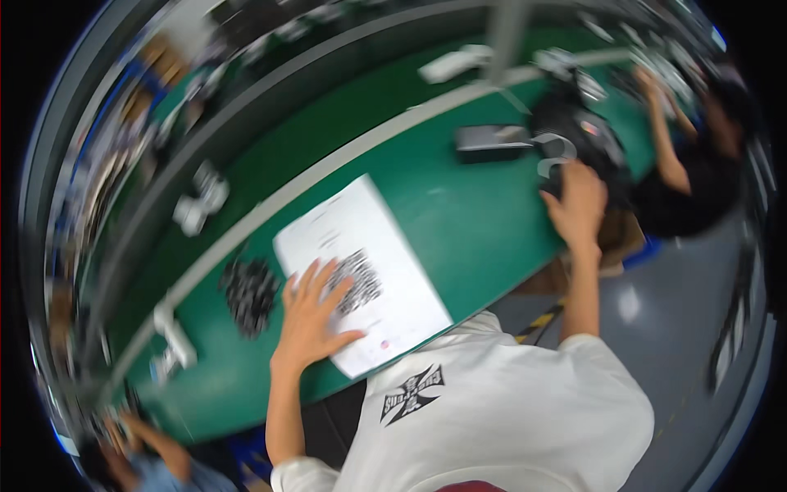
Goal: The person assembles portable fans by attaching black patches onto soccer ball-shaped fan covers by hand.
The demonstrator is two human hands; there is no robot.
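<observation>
Left hand point(310, 320) is lying palm down on the sheet point(395, 279), its digits spread apart and clasping nothing; it is probably weighing the paper down so that it cannot slide. The sheet is resting flat on the bench point(459, 238), its near end reaching the edge beside the person, and it is showing a dark printed square point(361, 279), partly covered by the hand. Just left of the sheet, a dark pile point(248, 295) is sitting, seemingly set aside so the paper can lie level.

Well to the right of the sheet, the right hand point(579, 201) is stretching out beside pale loops point(559, 149) and a black bundle point(586, 123); its thumb is standing away from the palm, but blur is hiding whether it is gripping anything. Between sheet and bundle, toward the far side, a box point(492, 143) is standing, perhaps placed there for easy reach. Beyond the bundle, a co-worker point(689, 193) is leaning in.
</observation>
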